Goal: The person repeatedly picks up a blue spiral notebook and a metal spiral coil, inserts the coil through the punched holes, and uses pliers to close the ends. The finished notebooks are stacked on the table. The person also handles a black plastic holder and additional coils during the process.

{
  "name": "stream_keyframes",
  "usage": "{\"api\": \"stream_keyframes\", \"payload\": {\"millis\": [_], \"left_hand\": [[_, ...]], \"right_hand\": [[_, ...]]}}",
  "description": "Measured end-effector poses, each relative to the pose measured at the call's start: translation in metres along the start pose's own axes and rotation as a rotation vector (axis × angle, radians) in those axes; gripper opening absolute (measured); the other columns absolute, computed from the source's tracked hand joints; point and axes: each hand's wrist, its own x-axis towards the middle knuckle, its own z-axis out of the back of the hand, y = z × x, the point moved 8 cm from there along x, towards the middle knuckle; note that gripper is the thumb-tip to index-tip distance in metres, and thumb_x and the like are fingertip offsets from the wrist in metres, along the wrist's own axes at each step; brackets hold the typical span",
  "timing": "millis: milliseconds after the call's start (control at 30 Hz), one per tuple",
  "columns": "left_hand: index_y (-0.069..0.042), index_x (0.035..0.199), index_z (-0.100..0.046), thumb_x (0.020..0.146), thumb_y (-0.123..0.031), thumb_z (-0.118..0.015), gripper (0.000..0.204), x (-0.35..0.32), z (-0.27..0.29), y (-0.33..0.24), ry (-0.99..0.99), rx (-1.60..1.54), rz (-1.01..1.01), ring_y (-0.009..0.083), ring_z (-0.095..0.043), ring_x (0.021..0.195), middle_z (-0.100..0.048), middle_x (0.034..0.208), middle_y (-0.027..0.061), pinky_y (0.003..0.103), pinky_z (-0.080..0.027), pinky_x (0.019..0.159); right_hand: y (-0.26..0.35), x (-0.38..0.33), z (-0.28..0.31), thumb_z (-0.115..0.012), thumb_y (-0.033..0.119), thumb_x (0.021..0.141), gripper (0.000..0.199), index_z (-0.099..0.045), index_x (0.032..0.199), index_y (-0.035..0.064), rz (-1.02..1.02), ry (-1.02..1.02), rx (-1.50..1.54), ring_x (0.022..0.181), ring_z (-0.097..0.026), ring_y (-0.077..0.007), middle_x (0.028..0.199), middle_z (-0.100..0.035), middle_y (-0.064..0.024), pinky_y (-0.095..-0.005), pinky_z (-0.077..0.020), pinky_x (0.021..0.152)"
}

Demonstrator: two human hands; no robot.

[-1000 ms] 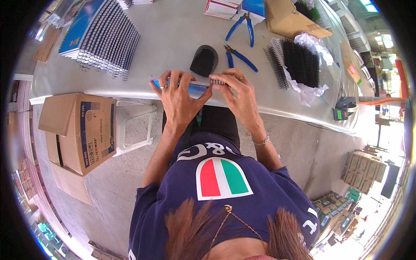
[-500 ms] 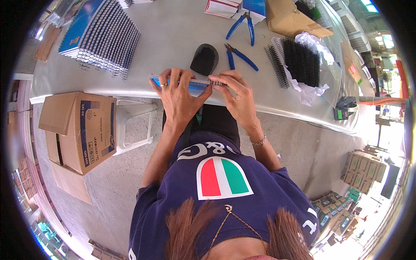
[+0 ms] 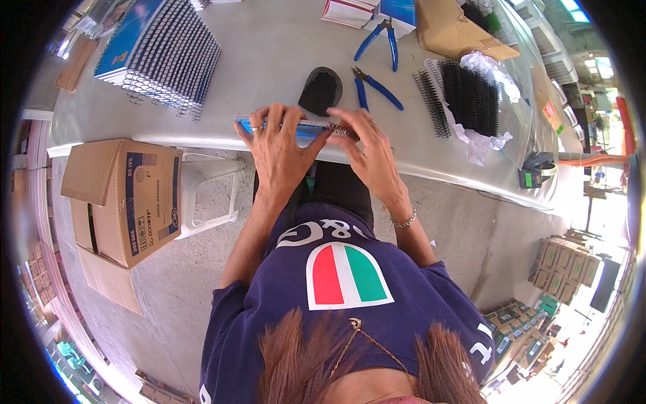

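Note:
My left hand [image 3: 277, 145] is closed round a thin notebook [image 3: 306, 129] with a blue cover, held on edge at the table's front edge. At the notebook's right end, the fingers of my right hand [image 3: 373, 149] are bent round a dark spiral binding coil [image 3: 340, 129]. Part of the coil shows between the two hands; how far it runs into the notebook's edge is hidden by my left fingers. Just beyond the hands lies a black rounded pad [image 3: 319, 93]. Two blue-handled cutting pliers [image 3: 380, 93] [image 3: 378, 44] rest farther back, to the right.
A tall stack of spiral-bound notebooks [image 3: 168, 57] stands at the left of the grey table [image 3: 262, 54]. Many black coils [image 3: 469, 97] lie on crumpled paper at the right. Below the table's left side, an open cardboard box [image 3: 128, 202] is beside a white stool [image 3: 212, 192].
My right fingers have shifted and spread slightly, and more of the coil shows beside the notebook. My left hand keeps its hold on the notebook.

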Motion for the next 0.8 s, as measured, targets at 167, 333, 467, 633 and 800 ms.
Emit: {"api": "stream_keyframes", "payload": {"millis": [167,333,467,633,800], "left_hand": [[-0.014,0.096,-0.065,0.075,-0.041,-0.081,0.037,0.001,0.007,-0.004,0.041,0.040,0.004,0.0272,-0.047,0.111,-0.057,0.102,0.0015,0.054,-0.029,0.098],[-0.015,0.102,-0.064,0.081,-0.037,-0.076,0.033,0.003,0.010,-0.006,0.074,0.061,-0.004,0.0266,-0.047,0.109,-0.056,0.104,0.0019,0.054,-0.029,0.096],[-0.015,0.106,-0.062,0.085,-0.036,-0.072,0.032,0.002,0.010,-0.005,0.125,0.103,0.002,0.0265,-0.047,0.109,-0.056,0.107,0.0015,0.054,-0.030,0.096],[-0.016,0.116,-0.059,0.083,-0.035,-0.074,0.041,0.000,0.013,-0.006,0.084,0.083,-0.078,0.0269,-0.047,0.110,-0.054,0.115,0.0022,0.056,-0.031,0.097],[-0.013,0.123,-0.055,0.074,-0.020,-0.085,0.058,0.001,0.037,0.012,-0.142,-0.296,0.105,0.0348,-0.045,0.115,-0.041,0.130,0.0192,0.052,-0.039,0.095]], "right_hand": [[-0.004,0.005,0.000,-0.065,0.006,0.089,0.016,-0.059,0.104,0.0015,0.089,0.019,-0.130,0.083,-0.059,-0.0338,0.093,-0.060,-0.0143,-0.0420,-0.0462,0.071],[0.007,0.009,-0.002,-0.063,0.008,0.090,0.009,-0.059,0.096,0.0021,0.089,-0.001,-0.182,0.085,-0.060,-0.0328,0.089,-0.060,-0.0134,-0.0424,-0.0442,0.075],[0.007,0.011,-0.006,-0.064,0.010,0.090,0.009,-0.059,0.090,0.0030,0.115,-0.005,-0.225,0.085,-0.060,-0.0316,0.086,-0.060,-0.0116,-0.0419,-0.0436,0.077],[0.007,0.012,-0.011,-0.066,0.015,0.090,0.013,-0.062,0.092,0.0031,0.153,0.031,-0.269,0.086,-0.061,-0.0307,0.089,-0.062,-0.0102,-0.0413,-0.0442,0.077],[0.012,0.013,-0.018,-0.066,0.021,0.091,0.021,-0.065,0.095,0.0004,0.221,0.081,-0.300,0.088,-0.060,-0.0310,0.094,-0.062,-0.0118,-0.0423,-0.0451,0.078]]}}
